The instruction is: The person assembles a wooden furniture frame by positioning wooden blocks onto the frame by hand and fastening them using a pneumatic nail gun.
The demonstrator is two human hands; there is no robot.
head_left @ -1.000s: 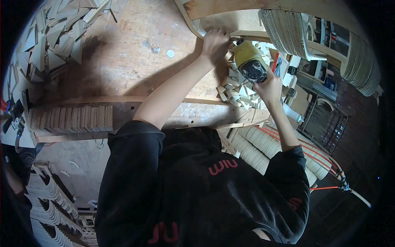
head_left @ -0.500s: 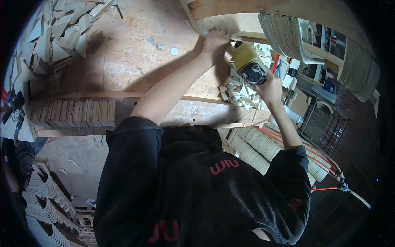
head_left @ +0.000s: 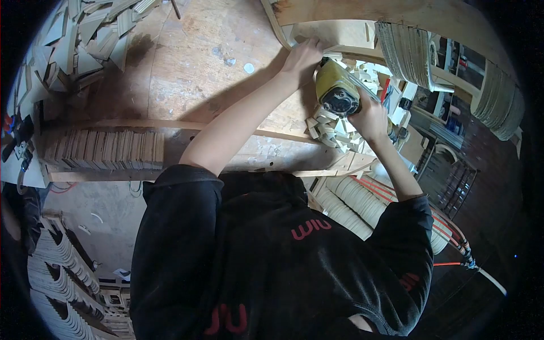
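Note:
In my right hand [head_left: 371, 119] is a yellow nail gun [head_left: 335, 84] with a black end cap, my fingers wrapped around its handle. The gun's nose points away from me, toward a wooden frame [head_left: 357, 52], close beside my left hand [head_left: 303, 56]. My left hand is closed at the corner of that frame, where a curved strip meets a straight rail. Its fingertips are partly hidden, as is the exact spot under the gun's nose.
Small wood offcuts [head_left: 328, 130] lie under the gun, and thin wood scraps [head_left: 85, 45] are heaped at far left. A row of wood slats [head_left: 107, 150] lines the bench's near edge. Curved wooden pieces [head_left: 403, 54] stand at right. Orange hoses [head_left: 374, 190] run below.
The nail gun has swung slightly left, its body turning in my right hand and coming nearer my left hand. My left hand stays at the frame corner. The whole view has shifted a little.

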